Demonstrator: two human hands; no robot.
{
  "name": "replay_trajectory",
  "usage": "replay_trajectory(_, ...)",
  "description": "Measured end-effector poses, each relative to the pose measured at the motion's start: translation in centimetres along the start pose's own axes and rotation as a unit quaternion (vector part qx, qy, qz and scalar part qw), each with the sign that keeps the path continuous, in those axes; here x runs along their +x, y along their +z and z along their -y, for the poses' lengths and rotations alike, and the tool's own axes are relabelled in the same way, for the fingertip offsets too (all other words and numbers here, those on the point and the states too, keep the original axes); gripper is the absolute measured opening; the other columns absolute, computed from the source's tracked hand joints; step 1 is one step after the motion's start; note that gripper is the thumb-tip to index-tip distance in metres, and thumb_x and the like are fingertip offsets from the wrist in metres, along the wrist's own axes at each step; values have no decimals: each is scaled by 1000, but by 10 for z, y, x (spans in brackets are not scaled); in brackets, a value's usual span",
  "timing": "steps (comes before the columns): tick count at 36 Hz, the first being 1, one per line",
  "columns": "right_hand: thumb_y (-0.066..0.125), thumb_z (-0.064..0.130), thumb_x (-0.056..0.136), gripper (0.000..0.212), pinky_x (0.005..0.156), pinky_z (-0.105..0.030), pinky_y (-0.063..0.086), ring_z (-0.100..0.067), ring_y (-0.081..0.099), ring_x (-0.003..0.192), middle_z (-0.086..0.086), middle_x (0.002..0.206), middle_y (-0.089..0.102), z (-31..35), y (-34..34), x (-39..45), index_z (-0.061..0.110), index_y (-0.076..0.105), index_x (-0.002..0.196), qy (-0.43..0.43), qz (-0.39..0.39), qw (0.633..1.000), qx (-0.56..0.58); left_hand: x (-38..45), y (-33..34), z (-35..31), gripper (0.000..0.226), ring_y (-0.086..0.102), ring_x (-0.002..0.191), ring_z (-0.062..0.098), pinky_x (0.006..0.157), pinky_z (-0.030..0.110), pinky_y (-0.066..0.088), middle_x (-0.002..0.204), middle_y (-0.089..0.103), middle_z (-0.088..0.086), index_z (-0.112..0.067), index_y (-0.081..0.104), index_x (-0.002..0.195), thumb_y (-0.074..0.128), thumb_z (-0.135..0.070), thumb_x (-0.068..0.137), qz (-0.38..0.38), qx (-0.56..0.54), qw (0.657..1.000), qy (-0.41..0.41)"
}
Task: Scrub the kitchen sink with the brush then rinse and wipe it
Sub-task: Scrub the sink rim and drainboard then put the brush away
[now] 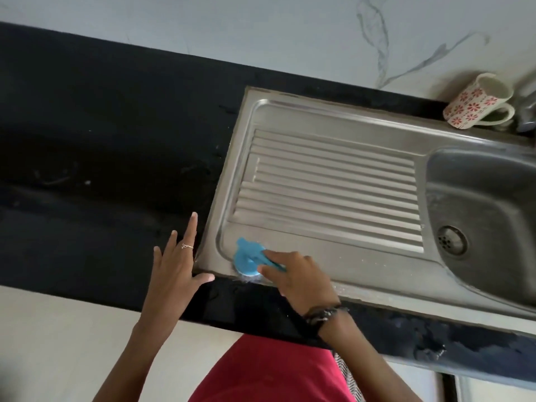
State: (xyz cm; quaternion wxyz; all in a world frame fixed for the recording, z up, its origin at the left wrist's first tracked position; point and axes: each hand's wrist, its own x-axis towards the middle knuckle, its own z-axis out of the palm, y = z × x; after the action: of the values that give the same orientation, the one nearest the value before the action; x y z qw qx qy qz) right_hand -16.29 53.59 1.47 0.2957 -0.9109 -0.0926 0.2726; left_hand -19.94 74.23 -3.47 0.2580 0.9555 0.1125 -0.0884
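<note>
Sink (333,120) holds one brush (246,258), gripped by right hand (298,281); left hand (174,262) spread flat.

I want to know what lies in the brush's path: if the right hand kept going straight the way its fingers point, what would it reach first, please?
The right hand points toward the sink's near left corner, pressing the blue brush there. It would probably meet the raised rim first, then the left hand resting on the black counter.

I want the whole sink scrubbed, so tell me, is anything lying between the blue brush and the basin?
Nothing visible does. The right hand holds the blue brush at the drainboard's near left corner; the ridged drainboard toward the basin is bare. The mug lies at the far edge.
</note>
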Motion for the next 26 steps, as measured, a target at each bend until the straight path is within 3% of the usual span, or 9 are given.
replay_trajectory(3,44,36,95,38,85,-34,44,-28,56,106,-7,116,63,28,11,26,33,49,133,-19,9,999,-24,-1,-1,-1,121,13,144,27,114,52,1,150,32,8,-32,-23,137,78,-22,72,-19,-8,1000,-9)
replay_trajectory(14,41,38,96,35,85,-35,45,-27,58,102,-8,112,64,23,3,-10,30,49,129,-63,15,995,-74,-7,3,9,120,4,145,22,113,49,-8,153,25,0,-28,-24,136,78,-24,72,2,-34,999,-31)
replay_trajectory(23,40,36,97,39,80,-37,51,-25,60,95,-8,111,63,52,11,49,28,45,135,-65,-25,996,-64,-8,1,7,116,0,145,21,113,47,-10,156,18,-1,-28,-28,131,74,-29,76,8,-30,999,-35)
replay_trajectory(26,41,35,97,38,83,-38,50,-25,59,96,-8,112,63,49,10,35,27,46,134,-77,4,994,-73,-11,1,7,110,-1,145,20,113,47,-10,157,5,-5,-30,-21,132,74,-29,77,13,-32,999,-33)
